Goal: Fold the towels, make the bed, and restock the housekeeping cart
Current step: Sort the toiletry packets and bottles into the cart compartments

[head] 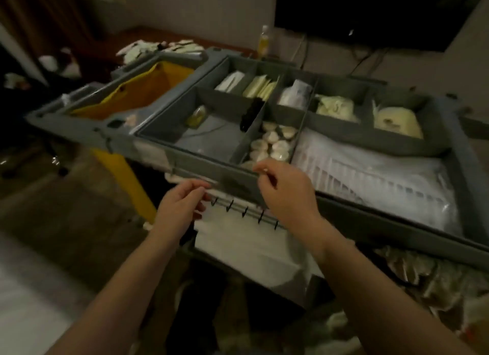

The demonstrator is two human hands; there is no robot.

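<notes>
Yellow bag (148,90) at left end of cart (79,122). Left hand (182,204) has fingers curled at front lip of gray tray (201,167), above ring binder (238,230); grip unclear. Right hand (284,190) has thumb and forefinger drawn together by compartment of round packets (272,140); cannot tell what they pinch. White wrapped bundles (370,175) at right.

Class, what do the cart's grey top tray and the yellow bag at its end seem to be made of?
Top tray: probably moulded plastic, matte grey; one-piece dividers and rounded corners. Yellow bag: looks like coated fabric or vinyl; it sags, creases, and hangs from dark studs.
</notes>
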